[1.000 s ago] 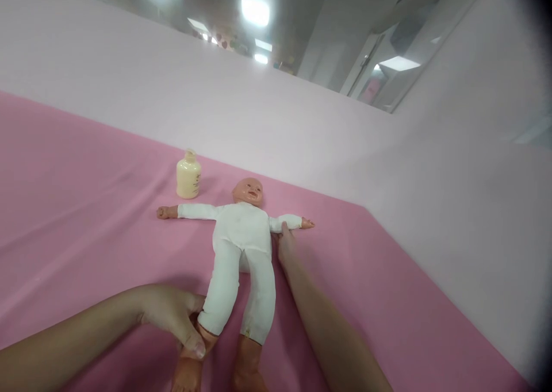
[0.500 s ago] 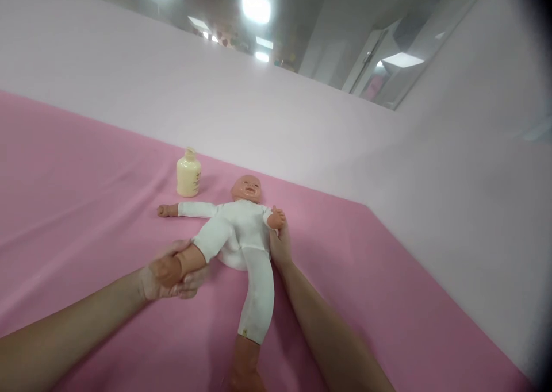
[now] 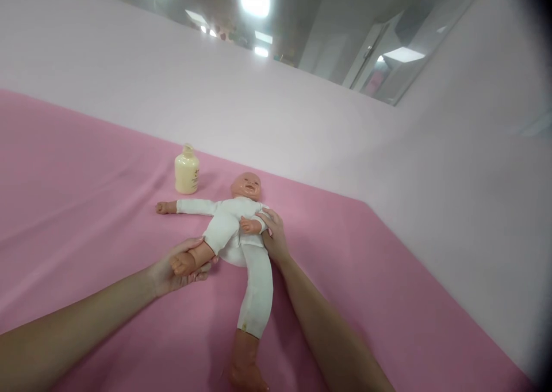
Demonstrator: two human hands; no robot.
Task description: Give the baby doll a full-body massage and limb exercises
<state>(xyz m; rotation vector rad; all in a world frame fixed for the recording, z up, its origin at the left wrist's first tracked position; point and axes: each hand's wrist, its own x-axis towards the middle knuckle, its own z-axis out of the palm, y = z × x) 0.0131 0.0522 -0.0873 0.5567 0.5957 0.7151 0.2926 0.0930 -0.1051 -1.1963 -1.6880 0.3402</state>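
Observation:
A baby doll (image 3: 248, 208) with a white cloth body and plastic head, hands and feet lies on its back. My left hand (image 3: 181, 268) is closed round its raised, bent leg near the ankle, and the foot points toward me. At the doll's other side, my right hand (image 3: 275, 234) grips its bent arm by the sleeve, fingers on top. The little hand of that arm rests over the doll's belly. Its other arm stretches out to the left, and the second leg lies straight toward me.
A cream pump bottle (image 3: 187, 173) stands left of the doll's head. Pink padding (image 3: 107, 185) with wrinkles on the left covers the surface. Pale walls (image 3: 302, 127) rise behind and on the right, with a reflective window (image 3: 328, 30) above.
The held leg has shifted slightly up and right toward the doll's body with my left hand. My right hand has come higher onto the arm, which now folds inward over the belly.

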